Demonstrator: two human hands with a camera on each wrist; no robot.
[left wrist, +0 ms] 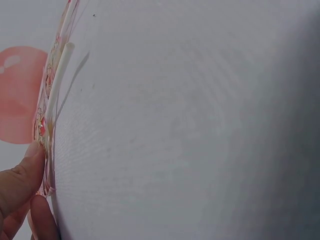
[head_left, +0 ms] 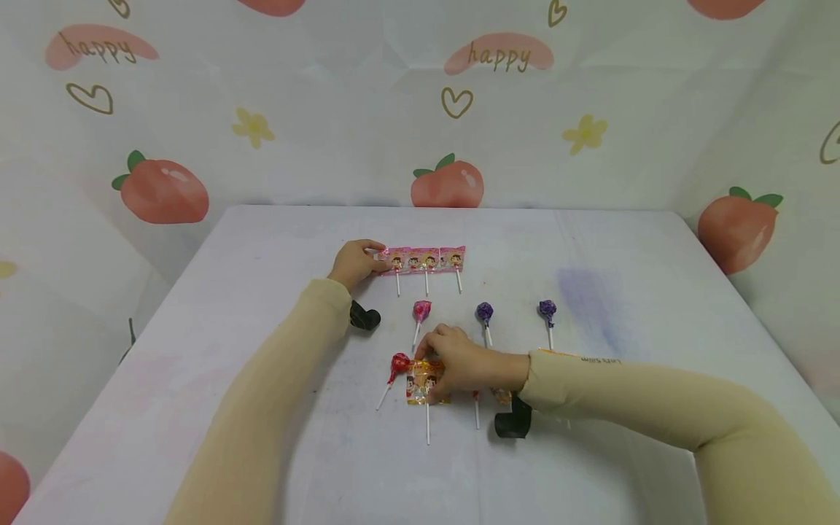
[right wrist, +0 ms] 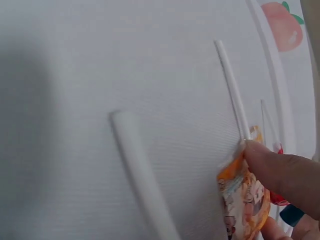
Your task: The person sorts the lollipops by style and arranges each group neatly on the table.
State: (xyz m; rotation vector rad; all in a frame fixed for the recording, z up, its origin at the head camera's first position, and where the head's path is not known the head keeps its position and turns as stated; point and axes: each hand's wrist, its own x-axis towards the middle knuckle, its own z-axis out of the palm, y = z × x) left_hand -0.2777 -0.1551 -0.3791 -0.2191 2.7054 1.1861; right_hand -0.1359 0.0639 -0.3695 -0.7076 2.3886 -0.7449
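In the head view my left hand pinches the left end of a row of pink-wrapped lollipops at the back of the table. The left wrist view shows thumb and fingers on the wrapper's edge, a white stick projecting beside it. Nearer the front, my right hand pinches an orange-wrapped lollipop, its stick toward me. Its thumb presses the wrapper near the stick's base in the right wrist view. Against that wrapper's left side in the head view is a red lollipop.
A pink lollipop and two purple lollipops form a middle row. Another stick and part of an orange wrapper show under my right wrist. Black wrist-camera pieces hang below both cuffs.
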